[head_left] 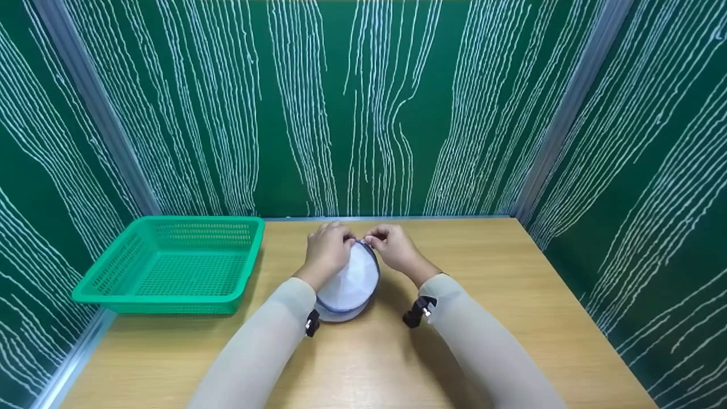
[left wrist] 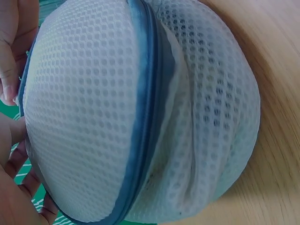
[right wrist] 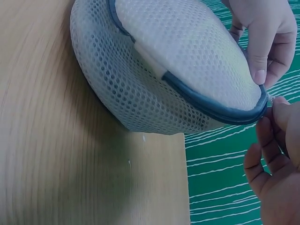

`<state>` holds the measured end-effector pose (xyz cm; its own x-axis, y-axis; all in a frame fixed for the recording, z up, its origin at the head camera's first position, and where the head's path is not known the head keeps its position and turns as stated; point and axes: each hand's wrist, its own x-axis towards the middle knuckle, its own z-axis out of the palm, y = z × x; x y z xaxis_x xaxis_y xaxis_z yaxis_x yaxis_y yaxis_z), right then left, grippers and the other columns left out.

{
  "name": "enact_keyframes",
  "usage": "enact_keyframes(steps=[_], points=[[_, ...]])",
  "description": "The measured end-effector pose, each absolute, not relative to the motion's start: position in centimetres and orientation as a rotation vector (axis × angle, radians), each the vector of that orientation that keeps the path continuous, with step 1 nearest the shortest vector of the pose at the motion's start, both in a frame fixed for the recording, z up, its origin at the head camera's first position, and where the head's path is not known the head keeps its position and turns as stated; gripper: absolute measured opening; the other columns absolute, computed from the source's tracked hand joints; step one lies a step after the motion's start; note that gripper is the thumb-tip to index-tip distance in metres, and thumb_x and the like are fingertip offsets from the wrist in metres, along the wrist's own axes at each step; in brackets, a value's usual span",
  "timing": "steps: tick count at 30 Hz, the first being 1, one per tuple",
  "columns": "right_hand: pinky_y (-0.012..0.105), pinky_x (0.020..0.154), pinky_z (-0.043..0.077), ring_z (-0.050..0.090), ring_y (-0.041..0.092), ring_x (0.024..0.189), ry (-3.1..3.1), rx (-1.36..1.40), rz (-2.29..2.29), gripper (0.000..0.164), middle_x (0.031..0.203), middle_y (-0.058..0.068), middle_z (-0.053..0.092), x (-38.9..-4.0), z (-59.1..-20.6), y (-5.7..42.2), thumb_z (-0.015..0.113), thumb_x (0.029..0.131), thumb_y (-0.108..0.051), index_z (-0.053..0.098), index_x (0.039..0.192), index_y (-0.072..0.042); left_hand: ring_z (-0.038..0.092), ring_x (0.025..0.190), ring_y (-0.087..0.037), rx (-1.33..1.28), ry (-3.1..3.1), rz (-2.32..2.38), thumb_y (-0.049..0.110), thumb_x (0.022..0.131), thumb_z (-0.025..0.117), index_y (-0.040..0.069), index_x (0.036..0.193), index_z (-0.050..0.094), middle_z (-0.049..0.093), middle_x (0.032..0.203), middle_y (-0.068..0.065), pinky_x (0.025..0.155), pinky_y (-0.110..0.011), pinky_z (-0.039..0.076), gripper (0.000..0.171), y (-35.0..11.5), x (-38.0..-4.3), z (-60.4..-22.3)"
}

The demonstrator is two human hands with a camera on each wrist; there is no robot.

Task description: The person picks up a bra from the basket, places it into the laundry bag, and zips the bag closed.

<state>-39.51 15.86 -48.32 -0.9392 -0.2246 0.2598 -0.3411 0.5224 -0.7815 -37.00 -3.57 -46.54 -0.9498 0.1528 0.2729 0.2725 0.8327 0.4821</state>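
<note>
A white mesh laundry bag (head_left: 349, 278) with a dark blue zipper band (left wrist: 149, 93) stands on the table, its round lid tilted up toward me. At the lid's far edge, my left hand (head_left: 329, 247) grips the blue rim, thumb on top of the mesh in the right wrist view. Right beside it, my right hand (head_left: 396, 247) pinches the zipper edge between thumb and index finger, other fingers loosely bent. What lies between those fingertips is small and mostly hidden. Below the lid, the mesh body (right wrist: 117, 79) sags in folds, with a pale tab (right wrist: 150, 61) across the band.
A green plastic basket (head_left: 241, 284) with slotted sides stands on the left of the wooden table (head_left: 500, 318). Green panels (head_left: 363, 113) with white wavy lines rise behind and at both sides. Dark wrist mounts (head_left: 419, 312) sit on the sleeves.
</note>
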Motion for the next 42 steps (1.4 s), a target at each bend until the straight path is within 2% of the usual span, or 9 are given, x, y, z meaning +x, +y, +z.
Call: enact_keyframes(steps=[5, 15, 19, 23, 31, 37, 42], points=[[0.042, 0.096, 0.066, 0.076, 0.023, 0.102, -2.586, 0.525, 1.363, 0.011, 0.107, 0.014, 0.084, -39.6, -48.5, 15.8, 0.074, 0.109, -0.006, 0.083, 0.107, 0.0, 0.068, 0.134, -0.03, -0.26, -2.768, -0.82, 0.024, 0.112, 0.071, 0.019, 0.111, 0.084, 0.079, 0.13, -0.002, 0.117, -0.058, 0.049, 0.014, -3.6, -37.0, -46.4], [0.042, 0.098, 0.067, 0.076, 0.023, 0.104, -2.618, 0.456, 1.376, 0.01, 0.11, 0.012, 0.084, -39.5, -48.6, 15.9, 0.075, 0.109, -0.009, 0.084, 0.11, -0.004, 0.072, 0.12, -0.031, -0.074, -2.771, -0.953, 0.023, 0.113, 0.069, 0.016, 0.112, 0.083, 0.078, 0.119, -0.003, 0.118, -0.056, 0.05, 0.015, -4.4, -37.5, -46.8], [0.042, 0.1, 0.067, 0.077, 0.025, 0.108, -2.651, 0.416, 1.398, 0.011, 0.113, 0.012, 0.084, -39.5, -48.5, 16.1, 0.073, 0.111, -0.011, 0.083, 0.113, -0.006, 0.071, 0.123, -0.03, -0.003, -2.774, -1.037, 0.023, 0.115, 0.066, 0.016, 0.117, 0.081, 0.077, 0.122, -0.004, 0.12, -0.056, 0.049, 0.017, -5.0, -37.5, -47.0], [0.043, 0.101, 0.067, 0.079, 0.027, 0.109, -2.644, 0.411, 1.406, 0.011, 0.114, 0.012, 0.083, -39.5, -48.6, 16.3, 0.073, 0.111, -0.011, 0.082, 0.112, -0.006, 0.071, 0.125, -0.03, 0.081, -2.771, -1.113, 0.024, 0.117, 0.063, 0.016, 0.123, 0.079, 0.077, 0.126, -0.005, 0.121, -0.057, 0.052, 0.019, -5.6, -37.5, -47.2], [0.039, 0.091, 0.064, 0.076, 0.022, 0.1, -2.627, 0.422, 1.389, 0.011, 0.105, 0.011, 0.082, -39.5, -48.6, 16.6, 0.073, 0.111, -0.01, 0.082, 0.109, -0.004, 0.075, 0.122, -0.032, 0.139, -2.75, -1.067, 0.023, 0.114, 0.061, 0.014, 0.114, 0.081, 0.082, 0.121, -0.008, 0.115, -0.056, 0.054, 0.022, -6.7, -37.9, -47.7], [0.039, 0.092, 0.065, 0.075, 0.021, 0.1, -2.639, 0.41, 1.397, 0.012, 0.106, 0.01, 0.081, -39.4, -48.5, 16.5, 0.072, 0.112, -0.012, 0.082, 0.111, -0.005, 0.075, 0.123, -0.033, 0.196, -2.76, -1.131, 0.024, 0.114, 0.06, 0.012, 0.119, 0.081, 0.082, 0.125, -0.009, 0.109, -0.055, 0.058, 0.025, -7.2, -38.0, -47.9], [0.042, 0.096, 0.066, 0.076, 0.022, 0.1, -2.63, 0.413, 1.404, 0.012, 0.108, 0.011, 0.083, -39.2, -48.4, 16.4, 0.073, 0.112, -0.012, 0.083, 0.112, -0.005, 0.073, 0.129, -0.033, 0.168, -2.775, -1.159, 0.027, 0.115, 0.06, 0.013, 0.126, 0.081, 0.08, 0.132, -0.009, 0.116, -0.056, 0.056, 0.027, -6.9, -37.8, -48.0]])
